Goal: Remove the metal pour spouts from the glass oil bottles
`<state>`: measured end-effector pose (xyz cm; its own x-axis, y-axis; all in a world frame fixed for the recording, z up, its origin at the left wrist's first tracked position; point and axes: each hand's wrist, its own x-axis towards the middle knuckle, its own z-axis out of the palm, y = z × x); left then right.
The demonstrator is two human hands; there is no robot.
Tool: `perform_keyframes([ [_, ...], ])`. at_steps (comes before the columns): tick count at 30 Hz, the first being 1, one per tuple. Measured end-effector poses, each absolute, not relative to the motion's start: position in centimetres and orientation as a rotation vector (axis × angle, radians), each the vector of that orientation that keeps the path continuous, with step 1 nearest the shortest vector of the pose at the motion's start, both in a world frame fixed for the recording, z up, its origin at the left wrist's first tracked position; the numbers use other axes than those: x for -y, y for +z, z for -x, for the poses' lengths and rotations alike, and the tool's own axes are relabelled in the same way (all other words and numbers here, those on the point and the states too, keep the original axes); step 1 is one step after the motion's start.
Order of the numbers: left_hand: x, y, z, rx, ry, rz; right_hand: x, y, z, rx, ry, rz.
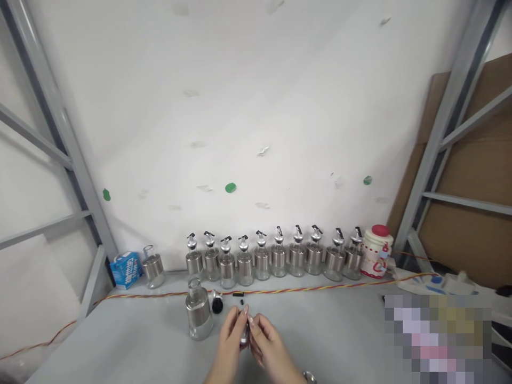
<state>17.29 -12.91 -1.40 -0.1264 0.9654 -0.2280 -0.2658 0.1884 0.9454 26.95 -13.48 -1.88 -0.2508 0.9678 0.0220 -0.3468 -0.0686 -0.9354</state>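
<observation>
Both my hands meet low in the middle of the head view, closed around a small silver pour spout (244, 335), mostly hidden by the fingers. My left hand (230, 336) grips it from the left, thumb near its top. My right hand (267, 341) pinches at it from the right with thumb and index finger. Left of them stands an uncapped glass bottle (199, 314) with a steel band. Beside it lies another silver and black pour spout (216, 303). A small black lever piece (238, 294) and a tiny black part (242, 302) lie just beyond my fingertips.
Along the wall stands a row of several banded glass bottles (262, 261) with spouts. Another bottle without a spout (153, 269) and a blue carton (125, 270) are left. A twisted cable (304, 289) crosses the grey table (120, 341). A red-lidded jar (376, 253) stands right.
</observation>
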Motion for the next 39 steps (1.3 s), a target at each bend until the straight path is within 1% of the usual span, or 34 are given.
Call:
perform_keyframes([
  [3,12.8,-0.3,-17.2,-1.081,1.218,-0.708,12.7,-1.3,-28.2,1.164,1.413,0.912],
  [6,13.1,0.3,-17.3,-0.926,1.037,-0.69,12.1,-0.5,-29.7,1.235,1.302,0.869],
  [8,13.2,0.0,-17.5,-0.853,0.898,-0.674,11.9,-0.1,-30.3,1.32,1.321,0.799],
  [10,13.3,-0.7,-17.6,-0.795,0.835,-0.673,12.0,0.1,-30.4,1.403,1.383,0.779],
  [13,13.1,-1.7,-17.8,-0.755,0.826,-0.654,12.0,-0.1,-30.1,1.434,1.45,0.854],
  [15,12.9,-1.9,-17.8,-0.754,0.826,-0.617,12.0,-0.4,-29.8,1.417,1.429,0.871],
  [21,12.9,-0.8,-18.0,-0.706,0.835,-0.574,11.5,-1.9,-29.6,1.401,1.36,0.865],
  [25,13.6,0.1,-18.1,-0.73,0.959,-0.741,11.3,-2.6,-29.5,1.332,1.285,0.886],
  [31,13.5,0.2,-17.6,-0.79,0.907,-0.879,11.4,-1.9,-29.7,1.435,1.456,0.983],
  [35,13.4,0.5,-16.9,-0.751,0.808,-0.976,11.1,-1.4,-30.6,1.591,1.526,0.946],
  [39,13.3,0.8,-16.4,-0.813,0.785,-1.083,11.1,-1.4,-31.0,1.629,1.606,0.92],
])
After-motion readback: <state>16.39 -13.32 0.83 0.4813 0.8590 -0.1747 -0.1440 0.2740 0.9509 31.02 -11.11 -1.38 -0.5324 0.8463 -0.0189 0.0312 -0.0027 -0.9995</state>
